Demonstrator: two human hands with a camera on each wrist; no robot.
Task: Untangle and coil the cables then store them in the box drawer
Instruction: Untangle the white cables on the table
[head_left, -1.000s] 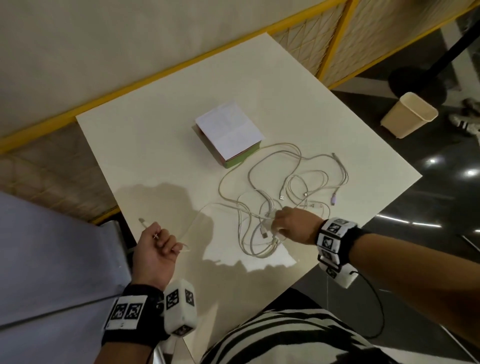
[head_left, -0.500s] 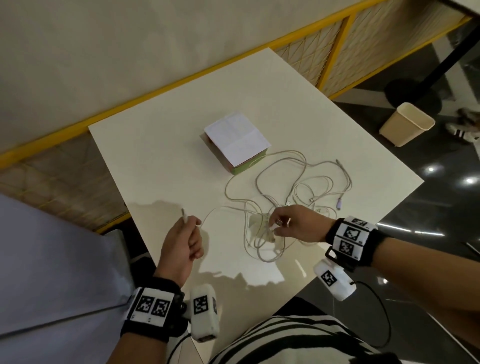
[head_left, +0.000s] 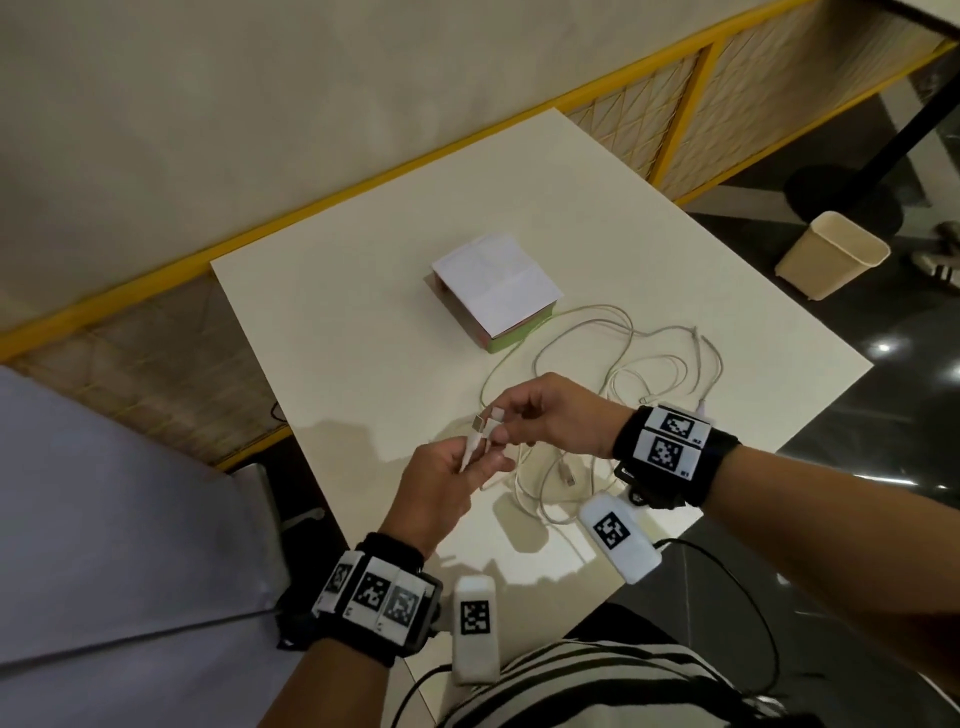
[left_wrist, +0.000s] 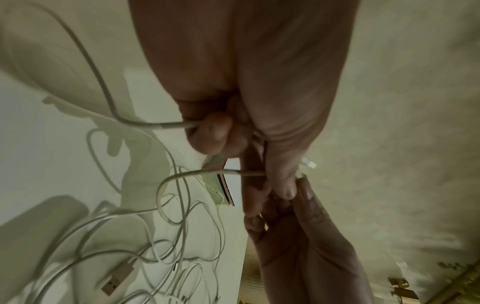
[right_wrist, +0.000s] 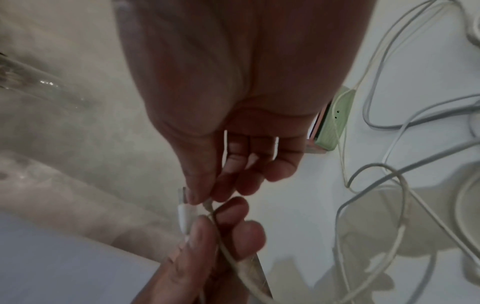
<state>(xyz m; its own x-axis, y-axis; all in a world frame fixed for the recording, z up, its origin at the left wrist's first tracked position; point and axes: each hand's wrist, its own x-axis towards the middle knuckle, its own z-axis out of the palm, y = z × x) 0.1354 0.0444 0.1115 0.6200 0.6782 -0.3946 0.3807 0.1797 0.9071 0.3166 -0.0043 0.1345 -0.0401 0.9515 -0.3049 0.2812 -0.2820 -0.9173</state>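
Observation:
Several white cables (head_left: 649, 364) lie tangled on the white table (head_left: 337, 338), right of and in front of the small box (head_left: 493, 288) with a white top and pink and green sides. Above the table's front left, my left hand (head_left: 478, 460) grips two strands of white cable (left_wrist: 176, 124) in curled fingers. My right hand (head_left: 497, 422) meets it and pinches the cable's plug ends (right_wrist: 183, 198) between thumb and fingers. A loose USB plug (left_wrist: 116, 281) rests in the tangle below. The box (right_wrist: 335, 119) shows behind my right hand; no drawer opening is visible.
A beige bin (head_left: 831, 254) stands on the dark floor past the table's right edge. A yellow-framed railing (head_left: 701, 104) runs along the far side. Bare tabletop stretches left of the box.
Both hands rose off the table and came together. The left hand carried its cable end rightward; the right hand left the tangle and now pinches the plug ends.

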